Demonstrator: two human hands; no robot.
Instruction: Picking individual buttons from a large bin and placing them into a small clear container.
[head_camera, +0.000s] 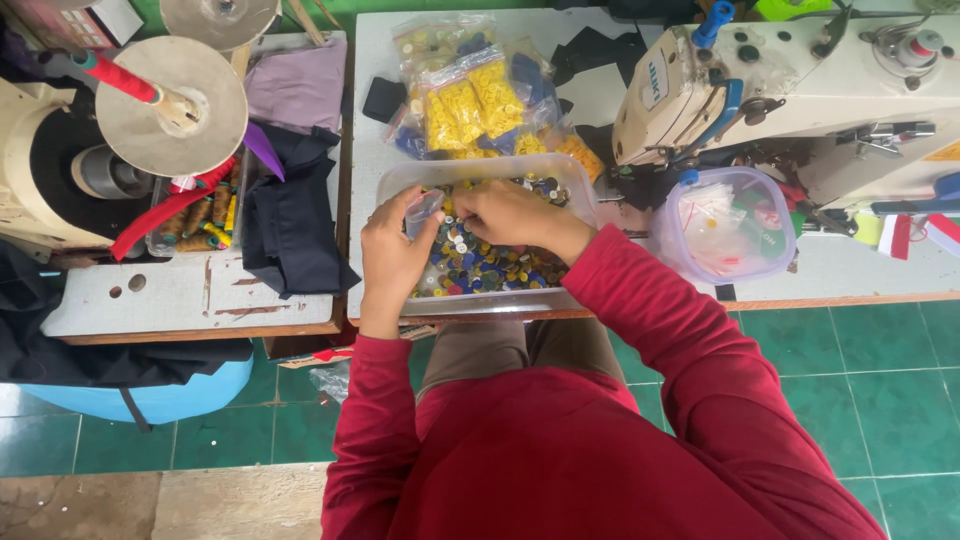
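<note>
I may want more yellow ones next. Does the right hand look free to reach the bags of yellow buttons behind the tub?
Probably yes: the right hand is over the clear tub, and the yellow button bags lie just beyond its far rim with nothing between.

Clear rectangular tub (580, 185) of mixed coloured buttons (480, 265), small plastic bag (422, 212) above.

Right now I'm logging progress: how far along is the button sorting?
Done: bags of yellow buttons lie filled behind the tub. In hand: left hand holds a small clear bag; right hand picks among mixed buttons. Left: many loose buttons in the tub.
</note>
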